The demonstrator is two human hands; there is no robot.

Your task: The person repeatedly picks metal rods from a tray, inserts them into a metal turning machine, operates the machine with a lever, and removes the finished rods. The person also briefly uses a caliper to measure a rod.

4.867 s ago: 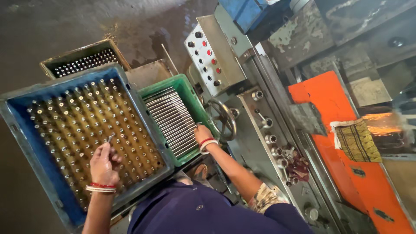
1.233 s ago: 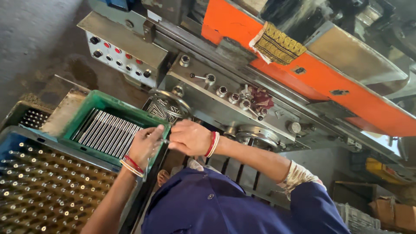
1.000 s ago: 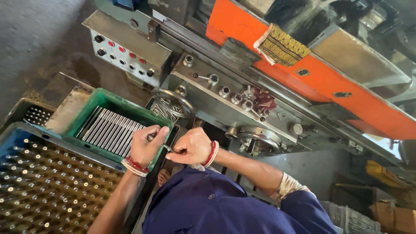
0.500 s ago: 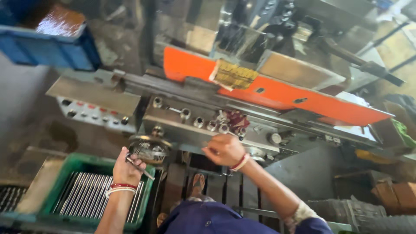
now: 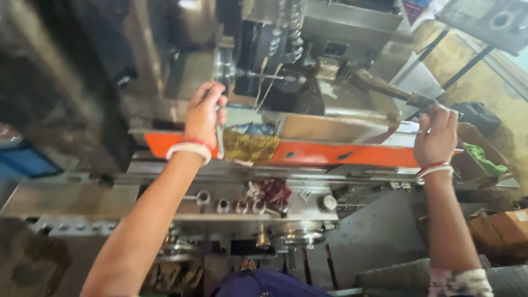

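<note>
A yellow cloth [image 5: 250,147] lies on the machine's orange ledge [image 5: 341,154].

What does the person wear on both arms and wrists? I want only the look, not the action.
Both forearms are bare. The left hand has a white bangle with a thin red band at the wrist. The right hand has a similar white and red bangle. Near the right elbow there is a pale patterned cloth, probably a rolled sleeve.

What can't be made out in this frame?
- Head view: what the left hand grips; fingers hide all but a thin metal piece below.
- Head view: the right hand grips a lever; its palm hides the end.
- Head view: machine's left side is lost to motion blur.
</note>
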